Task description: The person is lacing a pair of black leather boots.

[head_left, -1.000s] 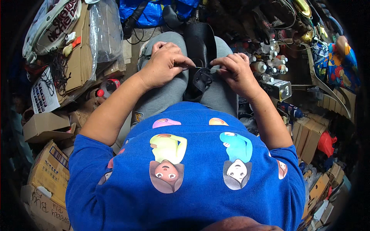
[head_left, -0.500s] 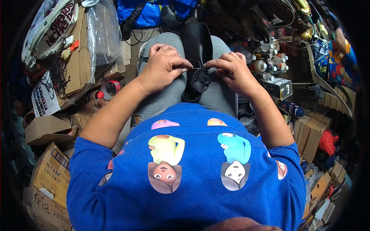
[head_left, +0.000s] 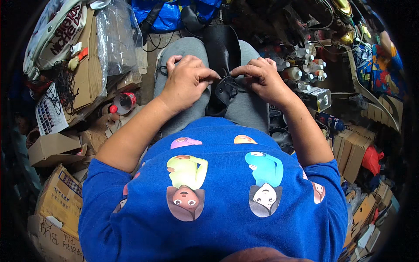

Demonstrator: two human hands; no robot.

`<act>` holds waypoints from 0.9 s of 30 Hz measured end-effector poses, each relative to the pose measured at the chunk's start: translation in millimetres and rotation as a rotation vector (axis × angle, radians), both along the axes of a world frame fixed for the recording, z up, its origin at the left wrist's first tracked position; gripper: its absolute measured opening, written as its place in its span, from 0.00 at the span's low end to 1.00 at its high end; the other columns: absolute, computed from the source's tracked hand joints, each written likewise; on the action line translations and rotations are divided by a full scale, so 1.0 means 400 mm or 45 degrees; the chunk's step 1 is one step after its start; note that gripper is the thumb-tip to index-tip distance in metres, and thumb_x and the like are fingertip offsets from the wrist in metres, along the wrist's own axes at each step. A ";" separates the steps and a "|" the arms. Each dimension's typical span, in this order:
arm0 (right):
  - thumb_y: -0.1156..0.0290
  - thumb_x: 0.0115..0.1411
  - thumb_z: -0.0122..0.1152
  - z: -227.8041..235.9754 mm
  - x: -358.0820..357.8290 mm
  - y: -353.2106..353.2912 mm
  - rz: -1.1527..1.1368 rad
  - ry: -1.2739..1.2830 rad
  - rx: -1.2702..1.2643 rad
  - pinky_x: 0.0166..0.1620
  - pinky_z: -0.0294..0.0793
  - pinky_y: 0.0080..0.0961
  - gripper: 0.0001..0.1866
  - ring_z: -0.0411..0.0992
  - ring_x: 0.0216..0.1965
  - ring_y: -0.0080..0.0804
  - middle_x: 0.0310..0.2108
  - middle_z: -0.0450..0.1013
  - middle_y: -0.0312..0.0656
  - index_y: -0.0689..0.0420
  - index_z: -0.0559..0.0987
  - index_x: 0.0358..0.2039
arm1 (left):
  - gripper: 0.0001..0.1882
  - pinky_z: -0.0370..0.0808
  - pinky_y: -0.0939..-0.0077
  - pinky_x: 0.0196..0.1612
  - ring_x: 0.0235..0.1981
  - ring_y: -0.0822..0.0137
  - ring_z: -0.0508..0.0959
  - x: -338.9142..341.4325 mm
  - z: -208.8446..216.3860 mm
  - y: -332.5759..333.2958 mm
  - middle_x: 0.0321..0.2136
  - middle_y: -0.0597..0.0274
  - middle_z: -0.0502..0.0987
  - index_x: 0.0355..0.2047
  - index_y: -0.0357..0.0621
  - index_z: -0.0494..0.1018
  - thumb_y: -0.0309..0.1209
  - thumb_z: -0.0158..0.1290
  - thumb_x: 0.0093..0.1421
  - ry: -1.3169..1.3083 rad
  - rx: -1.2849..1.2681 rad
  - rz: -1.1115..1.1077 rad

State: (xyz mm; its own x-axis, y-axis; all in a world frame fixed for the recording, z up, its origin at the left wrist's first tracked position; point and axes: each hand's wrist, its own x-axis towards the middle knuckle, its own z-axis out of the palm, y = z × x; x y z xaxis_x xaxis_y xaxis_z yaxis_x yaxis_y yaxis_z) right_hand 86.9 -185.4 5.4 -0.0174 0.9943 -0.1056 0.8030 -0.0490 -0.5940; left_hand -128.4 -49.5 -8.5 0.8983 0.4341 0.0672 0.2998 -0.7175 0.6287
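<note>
A black leather shoe [head_left: 223, 65] lies on the grey-trousered lap [head_left: 183, 100]. At its laces, the left hand [head_left: 187, 81] and right hand [head_left: 262, 78] pinch what seems a thin black lace. Left of the lap lies a red-capped plastic bottle [head_left: 123, 103].

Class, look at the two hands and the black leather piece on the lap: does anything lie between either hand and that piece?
Nothing visible does. The left hand and right hand both already touch the black leather piece lying on the grey trousers, fingertips meeting at its thin black lace.
</note>
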 end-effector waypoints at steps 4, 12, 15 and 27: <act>0.77 0.51 0.59 -0.004 -0.002 -0.005 -0.009 -0.003 0.013 0.52 0.53 0.36 0.22 0.68 0.41 0.30 0.28 0.70 0.30 0.36 0.79 0.44 | 0.11 0.52 0.63 0.56 0.44 0.68 0.72 -0.002 -0.002 0.000 0.30 0.69 0.75 0.32 0.56 0.82 0.27 0.59 0.47 -0.045 -0.015 -0.027; 0.75 0.49 0.63 0.014 -0.037 -0.041 -0.343 0.255 0.143 0.51 0.56 0.34 0.21 0.69 0.38 0.31 0.27 0.70 0.32 0.42 0.79 0.44 | 0.11 0.56 0.64 0.54 0.44 0.66 0.73 -0.036 -0.002 0.009 0.29 0.66 0.75 0.33 0.52 0.81 0.28 0.58 0.48 -0.177 -0.070 0.059; 0.75 0.49 0.63 0.003 -0.028 -0.046 -0.218 0.187 0.241 0.50 0.57 0.34 0.19 0.69 0.38 0.33 0.27 0.70 0.33 0.44 0.80 0.42 | 0.11 0.57 0.65 0.52 0.41 0.66 0.72 -0.031 0.010 0.010 0.28 0.67 0.73 0.34 0.53 0.82 0.28 0.57 0.48 -0.133 -0.005 0.029; 0.79 0.49 0.57 0.004 0.025 -0.002 -0.097 0.268 -0.085 0.50 0.56 0.31 0.17 0.69 0.38 0.30 0.29 0.71 0.32 0.42 0.84 0.36 | 0.15 0.54 0.69 0.46 0.34 0.69 0.68 -0.011 0.010 0.024 0.24 0.72 0.65 0.35 0.61 0.82 0.25 0.58 0.47 -0.099 -0.020 -0.023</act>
